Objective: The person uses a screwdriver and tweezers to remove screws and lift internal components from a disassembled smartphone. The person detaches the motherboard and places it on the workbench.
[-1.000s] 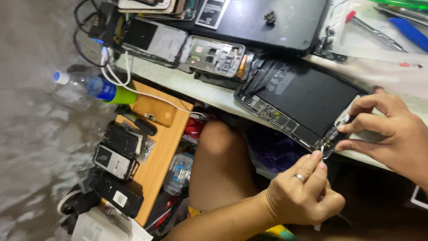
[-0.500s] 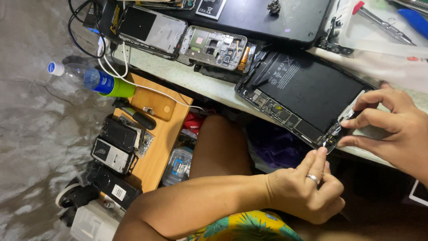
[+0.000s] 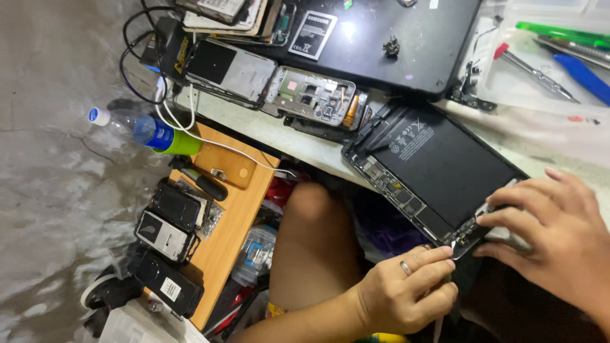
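Our left hand (image 3: 406,295) keeps its grip clamped on a thin metal tool (image 3: 452,244) at the near corner of the opened black tablet (image 3: 438,171) on the pale desk (image 3: 286,136); our right hand (image 3: 559,235) pinches that corner.

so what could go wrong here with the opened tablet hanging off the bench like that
The opened tablet juts past the bench edge over the knee, steadied only by the right hand; it could tip off if that hold eases. The left hand pokes a thin tool at the exposed corner board; a slip could scrape parts or the black battery beside it. Small parts could drop to the floor.
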